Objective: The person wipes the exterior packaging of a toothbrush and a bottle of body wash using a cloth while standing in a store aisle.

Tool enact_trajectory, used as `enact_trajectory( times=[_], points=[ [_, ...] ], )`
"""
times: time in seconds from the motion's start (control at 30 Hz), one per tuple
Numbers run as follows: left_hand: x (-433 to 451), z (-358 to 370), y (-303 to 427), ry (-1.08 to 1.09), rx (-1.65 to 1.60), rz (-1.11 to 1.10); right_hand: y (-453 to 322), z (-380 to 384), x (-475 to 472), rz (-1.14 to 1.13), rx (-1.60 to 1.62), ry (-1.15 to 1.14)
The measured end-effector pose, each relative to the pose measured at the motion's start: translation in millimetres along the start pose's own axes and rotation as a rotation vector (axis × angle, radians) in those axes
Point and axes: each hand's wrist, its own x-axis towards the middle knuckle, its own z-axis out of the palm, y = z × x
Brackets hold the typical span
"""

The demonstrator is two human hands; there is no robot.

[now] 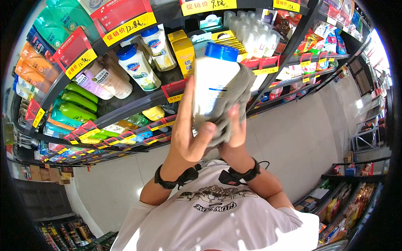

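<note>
My left hand grips a white plastic bottle with a blue cap, fingers along its left side and thumb across its lower part. The bottle is held up in front of the shelves, slightly tilted. A ribbed grey cloth lies against the bottle's right side, bunched up below. My right hand holds this cloth against the bottle; some of its fingers are hidden behind the fabric. Similar white Safeguard bottles with blue caps stand on the shelf to the left.
Black store shelves curve across the front, with red and yellow price tags on their edges. Beside the held bottle stand a yellow box and clear plastic cups. Pale floor tiles extend below. Another rack is at lower right.
</note>
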Motion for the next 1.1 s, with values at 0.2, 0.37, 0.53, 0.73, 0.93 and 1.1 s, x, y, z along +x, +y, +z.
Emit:
enact_trajectory(
  times=[0.2, 0.37, 0.53, 0.73, 0.93, 1.1],
  points=[
    [15, -10, -2, 0.095, -0.050, 0.050, 11, 4, -15, -0.193, -0.187, -0.259],
    [9, -10, 0, 0.099, 0.277, 0.056, -5, -4, -9, -0.051, -0.383, -0.136],
    [-2, 0, 2, 0.027, 0.398, 0.012, -52, 6, 36, -0.074, -0.147, -0.026],
    [-2, 4, -2, 0.147, 0.297, 0.098, -15, 15, 8, -0.264, -0.175, 0.119],
    [7, -18, 7, 0.250, 0.232, -0.031, -2, 21, -7, 0.008, -0.266, -0.180],
    [7, -29, 11, 0.233, 0.463, 0.037, -3, 15, -4, 0.078, -0.399, -0.335]
  ],
)
